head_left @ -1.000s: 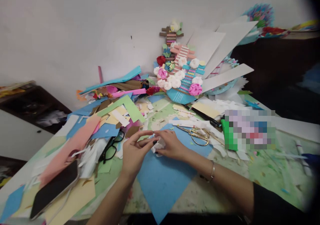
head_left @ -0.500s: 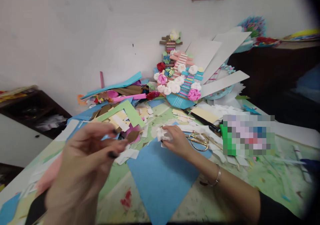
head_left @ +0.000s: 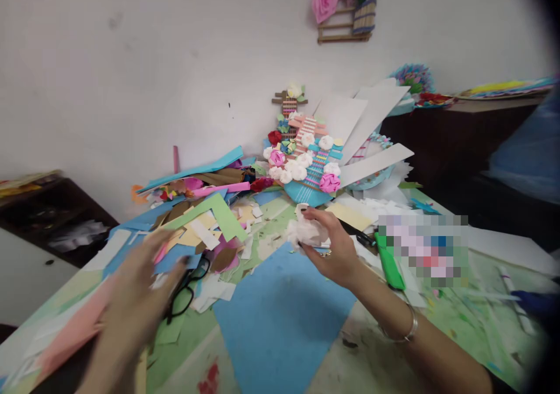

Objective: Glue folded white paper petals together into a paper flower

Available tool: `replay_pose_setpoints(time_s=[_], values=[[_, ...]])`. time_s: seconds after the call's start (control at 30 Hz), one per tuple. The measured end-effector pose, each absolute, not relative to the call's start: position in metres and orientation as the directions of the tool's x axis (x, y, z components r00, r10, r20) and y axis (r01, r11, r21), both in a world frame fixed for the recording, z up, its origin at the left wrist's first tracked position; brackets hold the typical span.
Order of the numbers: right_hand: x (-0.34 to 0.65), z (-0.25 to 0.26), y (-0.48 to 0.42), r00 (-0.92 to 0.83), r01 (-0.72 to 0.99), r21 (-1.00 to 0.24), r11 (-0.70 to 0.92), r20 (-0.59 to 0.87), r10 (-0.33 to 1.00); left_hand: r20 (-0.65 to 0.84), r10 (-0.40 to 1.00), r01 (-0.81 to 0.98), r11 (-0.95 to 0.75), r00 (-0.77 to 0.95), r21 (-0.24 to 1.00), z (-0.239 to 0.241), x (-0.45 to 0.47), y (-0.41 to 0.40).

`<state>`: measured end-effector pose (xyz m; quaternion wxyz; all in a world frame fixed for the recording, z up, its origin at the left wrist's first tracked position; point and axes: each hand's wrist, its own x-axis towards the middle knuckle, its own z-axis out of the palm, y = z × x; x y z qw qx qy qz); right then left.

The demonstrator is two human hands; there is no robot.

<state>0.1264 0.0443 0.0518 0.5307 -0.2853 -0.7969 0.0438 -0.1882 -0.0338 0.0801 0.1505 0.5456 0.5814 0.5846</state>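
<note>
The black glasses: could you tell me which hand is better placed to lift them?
Probably left: the left hand hovers beside the glasses, apparently empty, while the right hand is farther off and holds crumpled white paper.

You face a plain white wall (head_left: 131,62), evenly lit. A dark cabinet (head_left: 39,219) stands at its left end and a dark sideboard (head_left: 446,143) at its right.

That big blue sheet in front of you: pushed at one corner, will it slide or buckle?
The blue sheet lies thin and flat on the table, so it probably buckles before sliding far. It looks light, and likely droops if lifted by one edge. The right hand, holding crumpled white paper, is at its far edge.
</note>
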Motion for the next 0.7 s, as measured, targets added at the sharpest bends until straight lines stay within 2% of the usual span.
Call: replay_pose_setpoints(time_s=[0.03,0.07,0.13,0.2,0.27,0.4,0.53,0.7], values=[[0.125,0.055,0.039,-0.274,0.384,-0.345,0.857,0.843,0.462,0.391,0.833,0.464,-0.187,-0.393,0.866,0.077,-0.172,-0.033],[0.124,0.057,0.033,-0.278,0.367,-0.313,0.876,0.862,0.425,0.275,0.899,0.397,-0.127,-0.342,0.909,0.074,-0.154,-0.031],[0.121,0.059,0.024,-0.303,0.348,-0.245,0.905,0.884,0.356,0.161,0.980,0.148,-0.144,-0.114,0.978,0.066,-0.116,-0.024],[0.118,0.059,0.017,-0.349,0.341,-0.205,0.917,0.878,0.326,0.225,0.971,-0.140,-0.213,0.075,0.967,0.058,-0.082,-0.016],[0.114,0.056,0.012,-0.382,0.352,-0.208,0.913,0.858,0.343,0.265,0.953,-0.295,-0.213,0.147,0.931,0.051,-0.059,-0.009],[0.111,0.048,0.007,-0.416,0.412,-0.296,0.862,0.780,0.467,0.208,0.966,-0.312,-0.151,0.156,0.938,0.038,-0.043,0.000],[0.119,0.049,0.005,-0.426,0.358,-0.478,0.802,0.681,0.595,0.144,0.983,-0.280,-0.109,0.111,0.954,0.030,-0.045,0.006],[0.137,0.050,0.015,-0.213,0.230,-0.698,0.678,0.644,0.735,-0.012,0.990,-0.378,0.065,0.140,0.924,0.029,-0.047,0.007]])
